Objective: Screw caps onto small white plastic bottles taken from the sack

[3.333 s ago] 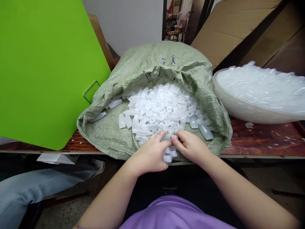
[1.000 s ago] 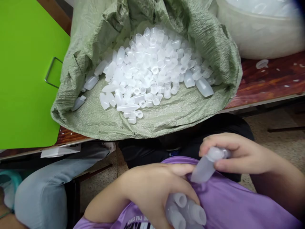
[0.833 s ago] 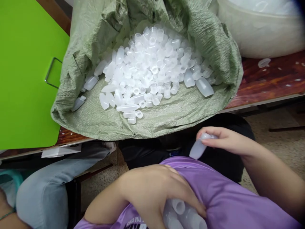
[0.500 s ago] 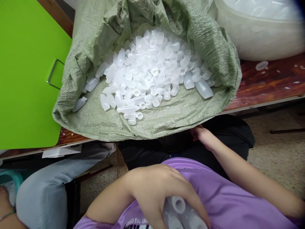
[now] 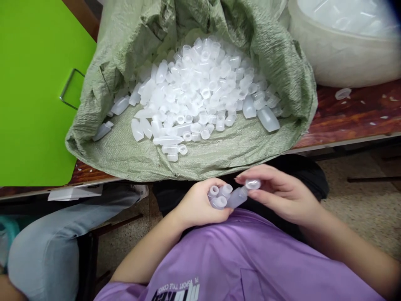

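My left hand (image 5: 196, 205) is wrapped round several small translucent plastic bottles (image 5: 219, 202), their open necks facing up. One bottle (image 5: 237, 197) leans out to the right, towards my right hand (image 5: 286, 195). Thumb and fingers of that hand pinch a small clear rounded plastic piece (image 5: 252, 184) at this bottle's neck end; I cannot tell whether the two are joined. Just beyond my hands lies an open green woven sack (image 5: 200, 167), its mouth spread wide. A heap of translucent plastic pieces (image 5: 200, 92) fills its middle, with short threaded rings and longer pointed bits.
A large whitish tub (image 5: 351, 58) of translucent items stands at the right. By it, a loose clear piece (image 5: 343, 93) lies on the red-brown table (image 5: 360, 117). A bright green board (image 5: 34, 96) with a metal handle is at left. Another person's jeans-clad leg (image 5: 46, 251) is below it.
My left hand has moved up and forward with the bottles, to the sack's near edge. My right hand has come out from under that edge and now pinches the clear piece.
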`<state>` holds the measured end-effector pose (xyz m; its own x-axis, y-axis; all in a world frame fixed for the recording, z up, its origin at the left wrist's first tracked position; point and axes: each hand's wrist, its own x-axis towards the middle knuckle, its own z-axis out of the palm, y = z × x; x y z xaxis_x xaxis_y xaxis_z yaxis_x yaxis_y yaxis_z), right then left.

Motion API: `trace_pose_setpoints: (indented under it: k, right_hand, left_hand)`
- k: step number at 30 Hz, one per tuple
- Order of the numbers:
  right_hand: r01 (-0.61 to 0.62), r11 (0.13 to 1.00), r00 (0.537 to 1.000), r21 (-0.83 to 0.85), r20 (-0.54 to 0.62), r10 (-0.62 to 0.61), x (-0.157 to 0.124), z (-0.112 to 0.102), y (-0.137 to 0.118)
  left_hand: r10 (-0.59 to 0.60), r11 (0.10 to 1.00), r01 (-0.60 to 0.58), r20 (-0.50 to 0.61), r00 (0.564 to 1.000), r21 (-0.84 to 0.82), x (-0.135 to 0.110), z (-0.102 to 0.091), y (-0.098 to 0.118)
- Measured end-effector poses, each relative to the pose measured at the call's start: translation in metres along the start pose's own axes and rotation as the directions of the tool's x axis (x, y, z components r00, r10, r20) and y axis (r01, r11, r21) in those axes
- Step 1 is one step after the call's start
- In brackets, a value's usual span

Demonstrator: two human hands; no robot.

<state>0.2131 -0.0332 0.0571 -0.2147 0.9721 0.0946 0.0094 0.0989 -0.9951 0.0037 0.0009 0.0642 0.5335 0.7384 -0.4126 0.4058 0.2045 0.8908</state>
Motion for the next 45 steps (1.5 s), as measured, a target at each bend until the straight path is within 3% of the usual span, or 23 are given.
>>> trace_pose_setpoints:
  k: [7,10,12,15,18,21,23,26,30,34,38,42,45]
  right_hand:
    - [-0.081,0.979,0.975,-0.186,0.187,0.116,0.0,-0.011,0.013]
    - [0.065,0.946,0.96,-0.317,0.278,0.027,-0.002,-0.021,0.01]
    - [0.185,0.9,0.926,-0.396,0.378,-0.024,-0.001,-0.024,0.004]
    - [0.265,0.832,0.887,-0.488,0.462,-0.012,0.003,-0.023,-0.003]
    - [0.114,0.766,0.918,-0.632,0.362,0.161,0.007,-0.013,-0.003]
    - [-0.091,0.697,0.916,-0.711,0.215,0.34,0.007,-0.005,0.003]
    - [-0.083,0.711,0.928,-0.698,0.205,0.31,0.004,-0.004,0.008]
    - [0.037,0.764,0.944,-0.645,0.273,0.184,-0.002,-0.007,0.011]
    - [-0.067,0.697,0.919,-0.714,0.228,0.322,-0.006,-0.007,0.012]
    - [0.021,0.727,0.94,-0.687,0.262,0.22,-0.008,-0.004,0.016]
    - [-0.111,0.704,0.919,-0.701,0.197,0.341,-0.01,-0.004,0.019]
    - [0.028,0.789,0.938,-0.613,0.289,0.191,-0.009,-0.002,0.02]
    - [-0.131,0.751,0.916,-0.647,0.211,0.342,-0.009,0.007,0.023]
  left_hand:
    - [0.068,0.99,-0.062,-0.044,0.997,0.125,-0.007,-0.002,-0.002]
    - [0.114,0.958,-0.1,-0.037,0.993,0.269,-0.007,-0.003,0.0]
    - [0.141,0.92,-0.127,-0.009,0.99,0.372,-0.007,-0.005,0.004]
    - [0.157,0.856,-0.162,0.051,0.986,0.492,-0.007,-0.009,0.01]
    - [0.146,0.806,-0.172,0.093,0.985,0.566,-0.006,-0.012,0.014]
    - [0.129,0.775,-0.162,0.097,0.987,0.611,-0.005,-0.012,0.013]
    - [0.106,0.763,-0.137,0.087,0.991,0.631,-0.004,-0.012,0.012]
    - [0.076,0.751,-0.121,0.097,0.992,0.649,-0.003,-0.012,0.01]
    - [0.074,0.742,-0.142,0.13,0.989,0.655,-0.001,-0.01,0.008]
    - [0.049,0.746,-0.108,0.108,0.993,0.657,0.0,-0.009,0.005]
    - [0.073,0.74,-0.152,0.146,0.987,0.656,0.0,-0.009,0.004]
    - [0.047,0.749,-0.122,0.132,0.99,0.652,0.001,-0.01,0.003]
    - [0.049,0.744,-0.134,0.148,0.988,0.654,0.0,-0.007,0.001]
